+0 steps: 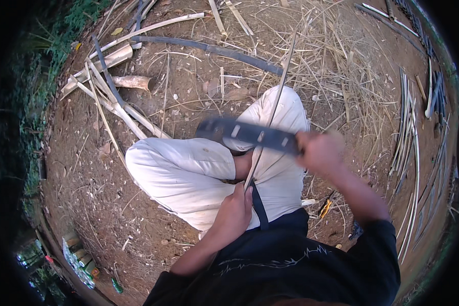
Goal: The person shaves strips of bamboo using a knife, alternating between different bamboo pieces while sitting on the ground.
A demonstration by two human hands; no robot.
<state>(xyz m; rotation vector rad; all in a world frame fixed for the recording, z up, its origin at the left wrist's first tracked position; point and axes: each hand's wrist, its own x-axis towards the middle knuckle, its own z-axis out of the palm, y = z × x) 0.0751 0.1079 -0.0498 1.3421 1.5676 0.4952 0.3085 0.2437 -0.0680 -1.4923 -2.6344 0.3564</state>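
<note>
Head view: I see a black shirt (280,278) printed with a jagged white line. Outdoors, brown dirt ground (99,191), pale shavings (336,69) scattered. Thin strip (276,104) above pale trousers (178,166), long axis running away, far end veering right. Left hand (233,210) fingers pinch its near end; right hand (321,152), blurred, fingers wrapped round slotted dark blade (248,134) crossing it.

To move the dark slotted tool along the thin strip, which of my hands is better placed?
Probably your right hand: it grips one end of the dark slotted tool, which crosses the thin strip in this view. Your left hand is occupied, holding the strip's lower end.
</note>
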